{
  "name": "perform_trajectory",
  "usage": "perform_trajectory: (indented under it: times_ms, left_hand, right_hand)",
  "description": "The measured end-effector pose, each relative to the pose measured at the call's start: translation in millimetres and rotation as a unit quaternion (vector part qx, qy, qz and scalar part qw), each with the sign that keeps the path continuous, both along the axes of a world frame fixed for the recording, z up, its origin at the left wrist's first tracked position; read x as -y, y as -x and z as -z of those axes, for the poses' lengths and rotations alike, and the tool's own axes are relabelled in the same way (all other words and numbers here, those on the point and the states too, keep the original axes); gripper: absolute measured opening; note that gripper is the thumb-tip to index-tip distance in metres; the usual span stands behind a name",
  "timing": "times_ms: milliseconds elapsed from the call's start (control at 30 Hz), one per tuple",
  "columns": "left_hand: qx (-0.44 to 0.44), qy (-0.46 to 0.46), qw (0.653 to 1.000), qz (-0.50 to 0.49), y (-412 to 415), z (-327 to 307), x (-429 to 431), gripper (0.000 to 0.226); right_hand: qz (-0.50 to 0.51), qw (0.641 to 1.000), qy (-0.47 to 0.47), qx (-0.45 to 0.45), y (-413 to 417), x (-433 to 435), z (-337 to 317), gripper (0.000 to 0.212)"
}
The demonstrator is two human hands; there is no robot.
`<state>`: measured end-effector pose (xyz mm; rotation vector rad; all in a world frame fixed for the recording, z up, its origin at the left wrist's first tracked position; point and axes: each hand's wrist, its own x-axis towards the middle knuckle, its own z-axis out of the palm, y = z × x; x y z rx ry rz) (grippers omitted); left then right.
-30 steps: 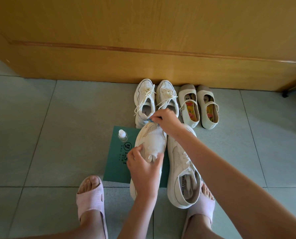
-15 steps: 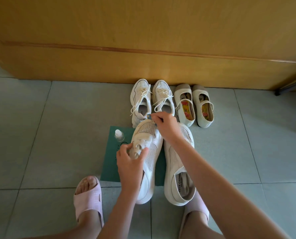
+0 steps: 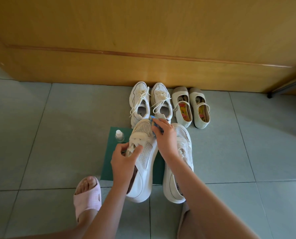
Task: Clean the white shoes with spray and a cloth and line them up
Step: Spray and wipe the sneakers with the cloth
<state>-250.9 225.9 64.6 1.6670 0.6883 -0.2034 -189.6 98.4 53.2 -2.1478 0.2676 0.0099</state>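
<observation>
I see the left hand [image 3: 124, 161] still curled round the laces of the mesh sneaker [image 3: 143, 163]. The sneaker has rolled since a second ago, so its mesh flank now faces up. The right hand [image 3: 164, 137] pinches the blue cloth [image 3: 154, 123] against the toe, a little further back from the tip than before. The spray bottle [image 3: 119, 135] stands unmoved on the green mat [image 3: 111, 152], just left of the shoe. The second mesh sneaker [image 3: 181, 152] lies to the right.
</observation>
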Motion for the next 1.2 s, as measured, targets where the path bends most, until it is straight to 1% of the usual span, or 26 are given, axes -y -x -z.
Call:
perform_trajectory:
  times_ms: [167, 333, 433, 567, 667, 733, 800, 867, 933, 1000, 1067, 1100, 1133, 1200]
  left_hand:
    - [0.002, 0.014, 1.0, 0.004, -1, 0, -6, 0.032]
    - [0.003, 0.01, 1.0, 0.006, -2, 2, -6, 0.034]
    - [0.004, 0.003, 1.0, 0.01, -3, 3, -8, 0.033]
    - [0.014, -0.008, 1.0, 0.016, -2, 2, -7, 0.029]
    - [0.009, -0.007, 1.0, 0.014, -2, 2, -10, 0.03]
    - [0.002, 0.002, 1.0, 0.018, -2, 2, -11, 0.031]
    - [0.0, 0.014, 1.0, 0.021, -1, 0, -10, 0.03]
    - [0.002, 0.012, 1.0, 0.028, 1, -2, -9, 0.028]
    - [0.007, 0.012, 1.0, 0.025, 1, -4, -11, 0.026]
    - [0.009, 0.015, 1.0, 0.022, 1, -5, -11, 0.025]
    - [0.009, 0.018, 1.0, 0.021, 1, -5, -11, 0.025]
    - [0.008, 0.018, 1.0, 0.02, 1, -4, -11, 0.026]
    - [0.008, 0.016, 1.0, 0.02, 1, -3, -11, 0.026]
    - [0.007, 0.013, 1.0, 0.021, 1, -2, -12, 0.027]
  right_hand:
    - [0.027, 0.999, -0.005, 0.027, 22, -6, -1, 0.031]
    - [0.036, 0.999, 0.019, 0.025, 44, -12, -1, 0.031]
    - [0.041, 0.999, 0.015, 0.023, 56, -15, 0, 0.03]
    - [0.055, 0.998, -0.032, 0.004, 73, -20, 4, 0.031]
    - [0.06, 0.994, -0.094, -0.005, 80, -19, -11, 0.028]
    - [0.073, 0.99, -0.119, 0.008, 66, -14, -23, 0.027]
    - [0.093, 0.986, -0.135, 0.021, 36, -7, -26, 0.03]
    - [0.087, 0.991, -0.106, 0.004, -4, -3, -24, 0.037]
    - [0.037, 0.997, -0.062, -0.031, -40, -1, -17, 0.041]
    - [-0.024, 0.998, -0.031, -0.059, -62, -3, -7, 0.033]
    - [-0.08, 0.994, 0.024, -0.066, -66, -5, 1, 0.024]
    - [-0.089, 0.993, 0.052, -0.061, -63, -5, 4, 0.024]
    - [-0.083, 0.993, 0.06, -0.055, -58, -5, 2, 0.023]
    - [-0.058, 0.997, 0.047, -0.037, -44, -4, -2, 0.024]
